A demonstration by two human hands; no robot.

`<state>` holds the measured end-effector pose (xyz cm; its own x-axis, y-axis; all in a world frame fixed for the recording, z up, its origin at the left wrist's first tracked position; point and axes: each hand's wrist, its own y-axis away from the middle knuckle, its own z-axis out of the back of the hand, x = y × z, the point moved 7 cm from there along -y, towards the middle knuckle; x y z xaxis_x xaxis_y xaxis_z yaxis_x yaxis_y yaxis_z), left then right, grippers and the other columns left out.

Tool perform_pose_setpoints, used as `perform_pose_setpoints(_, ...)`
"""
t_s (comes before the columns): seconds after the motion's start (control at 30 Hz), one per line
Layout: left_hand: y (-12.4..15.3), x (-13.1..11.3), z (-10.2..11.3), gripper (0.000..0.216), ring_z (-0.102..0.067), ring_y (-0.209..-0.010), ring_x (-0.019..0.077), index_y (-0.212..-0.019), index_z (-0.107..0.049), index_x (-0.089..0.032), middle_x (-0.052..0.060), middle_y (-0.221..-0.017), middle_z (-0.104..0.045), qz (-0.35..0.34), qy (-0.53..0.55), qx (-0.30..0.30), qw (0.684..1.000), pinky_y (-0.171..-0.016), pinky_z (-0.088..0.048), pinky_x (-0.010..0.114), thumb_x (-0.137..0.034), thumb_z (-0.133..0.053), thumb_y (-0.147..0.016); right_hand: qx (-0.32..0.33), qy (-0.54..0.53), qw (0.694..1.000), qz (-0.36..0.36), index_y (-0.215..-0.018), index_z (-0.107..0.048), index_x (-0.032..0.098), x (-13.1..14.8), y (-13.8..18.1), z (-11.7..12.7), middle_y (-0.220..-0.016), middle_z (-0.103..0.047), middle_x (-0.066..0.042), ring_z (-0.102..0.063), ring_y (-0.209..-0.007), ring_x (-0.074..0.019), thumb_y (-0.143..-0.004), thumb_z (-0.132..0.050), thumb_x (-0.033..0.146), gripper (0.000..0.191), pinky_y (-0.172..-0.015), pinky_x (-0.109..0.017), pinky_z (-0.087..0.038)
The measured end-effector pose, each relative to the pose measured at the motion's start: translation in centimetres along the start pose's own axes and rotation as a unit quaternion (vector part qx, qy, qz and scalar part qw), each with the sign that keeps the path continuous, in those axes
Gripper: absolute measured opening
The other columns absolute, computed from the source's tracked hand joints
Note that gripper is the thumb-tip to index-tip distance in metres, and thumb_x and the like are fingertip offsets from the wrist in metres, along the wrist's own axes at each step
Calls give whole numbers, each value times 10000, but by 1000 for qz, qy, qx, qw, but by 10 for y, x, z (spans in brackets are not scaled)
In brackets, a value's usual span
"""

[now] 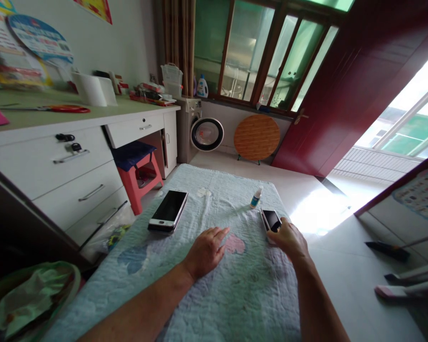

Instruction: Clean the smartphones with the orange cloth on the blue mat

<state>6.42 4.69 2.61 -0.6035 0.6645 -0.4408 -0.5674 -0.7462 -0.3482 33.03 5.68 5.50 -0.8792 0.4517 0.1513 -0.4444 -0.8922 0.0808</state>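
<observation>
Phone [271, 219], glossy rectangle, right hand [290, 240] gripping it, left hand [206, 249] loosely spread, quilted cloth [242, 294]

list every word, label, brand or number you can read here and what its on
No word, brand or number is legible.
Blue oval card: printed, too blurred to read.
Small bottle: label too small to read.
White bottle by the window: label too small.
Large phone and small phone: dark screens, no readable text.
</observation>
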Motion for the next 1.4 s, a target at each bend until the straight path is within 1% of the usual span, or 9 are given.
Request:
perform_pose_setpoints(0.13, 0, 0, 1, 510, -597, -1043, 237, -1318, -491, -168, 98, -1148, -640, 0, 2, 1, 1000, -961, -489, 400, -114, -555, -815, 7, 24, 1000, -10, -1124, -564, 181, 1, 0, -2, -1032, -653, -136, -642, -951, -270, -742, -537, 421, 452, -668, -310, -443)
perform_pose_setpoints(0.3, 0, 0, 3, 494, -610, -990, 224, -1295, -508, -175, 91, -1109, -651, -4, 0, -6, 1000, -925, -505, 390, -102, -556, -809, 7, 25, 999, -24, -1116, -570, 165, -1, -2, -5, -1043, -647, -156, -647, -937, -281, -768, -519, 414, 431, -668, -325, -454)
perform_pose_setpoints(0.5, 0, 1, 2, 478, -614, -954, 224, -1278, -527, -155, 94, -1067, -659, -1, -5, 1, 1000, -897, -508, 382, -91, -578, -807, 4, 28, 1000, -12, -1098, -577, 168, -3, -5, -12, -1017, -653, -151, -641, -927, -266, -776, -532, 419, 411, -689, -324, -454)
perform_pose_setpoints(0.9, 0, 1, 4, 450, -613, -925, 219, -1253, -550, -153, 79, -1003, -665, -7, -9, 2, 1000, -874, -503, 374, -80, -586, -810, 26, 52, 998, -6, -1127, -547, 161, 1, -3, -16, -1021, -642, -160, -624, -1017, -300, -812, -498, 426, 415, -739, -351, -459)
perform_pose_setpoints(1.13, 0, -2, 9, 419, -611, -916, 223, -1229, -551, -160, 75, -989, -662, -18, -16, -12, 1000, -860, -506, 378, -88, -575, -816, 11, 43, 999, -11, -1133, -530, 176, 2, 0, -14, -1035, -637, -158, -622, -1014, -311, -790, -525, 502, 474, -746, -372, -467)
perform_pose_setpoints(1.2, 0, -3, 12, 412, -609, -924, 224, -1230, -550, -172, 73, -996, -660, -24, -20, -23, 999, -878, -499, 386, -98, -569, -825, 4, 42, 999, -13, -1131, -531, 175, 4, 1, -14, -1020, -638, -159, -622, -1013, -313, -796, -518, 485, 456, -743, -374, -467)
perform_pose_setpoints(1.27, 0, -4, 19, 396, -605, -949, 221, -1227, -552, -195, 64, -1008, -657, -31, -28, -45, 998, -934, -471, 402, -108, -554, -841, -1, 44, 999, -20, -1132, -533, 174, 6, 2, -14, -1003, -638, -159, -625, -1003, -314, -800, -515, 459, 438, -735, -374, -467)
perform_pose_setpoints(1.33, 0, -3, 31, 378, -601, -980, 219, -1223, -557, -214, 54, -1028, -655, -32, -46, -81, 995, -1019, -406, 431, -118, -534, -858, 0, 48, 998, -30, -1145, -532, 171, 6, 3, -13, -997, -636, -160, -628, -993, -315, -798, -519, 445, 442, -727, -372, -465)
perform_pose_setpoints(1.4, 0, 3, 49, 346, -595, -1012, 225, -1224, -561, -205, 68, -1087, -647, -6, -85, -129, 988, -1085, -321, 470, -153, -516, -885, 4, 47, 998, -33, -1169, -526, 170, 5, 4, -12, -1008, -631, -158, -626, -994, -315, -795, -528, 458, 471, -728, -369, -464)
